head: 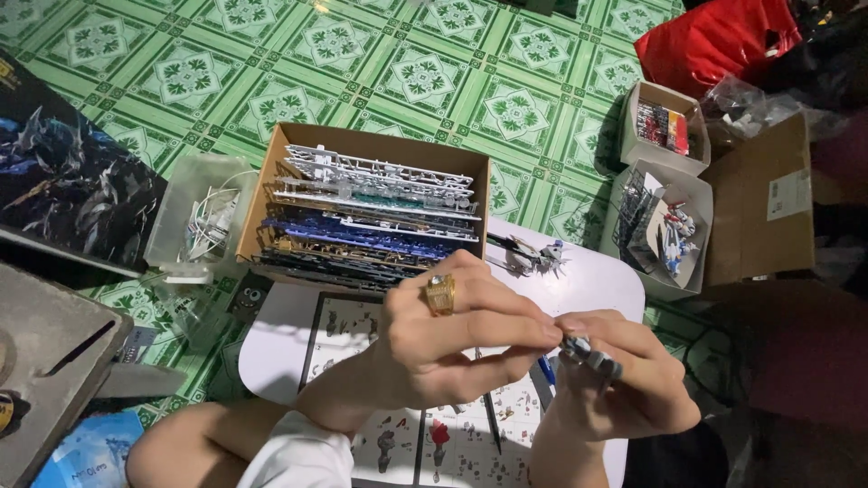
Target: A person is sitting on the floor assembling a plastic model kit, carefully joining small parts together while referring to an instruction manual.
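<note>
While pinched, the grey model part sits between the left hand and the right hand.

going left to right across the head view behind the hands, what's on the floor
dark box lid → clear tub → cardboard box of plastic part frames → two small white boxes → brown box

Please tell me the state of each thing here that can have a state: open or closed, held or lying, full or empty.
Left hand: closed, fingers pinching the small grey part.
Right hand: closed around the small grey part.
Cardboard box: open, full of plastic part frames standing on edge.
Clear plastic tub: open, white pieces inside.
Instruction booklet: open, lying flat on the white table.
</note>
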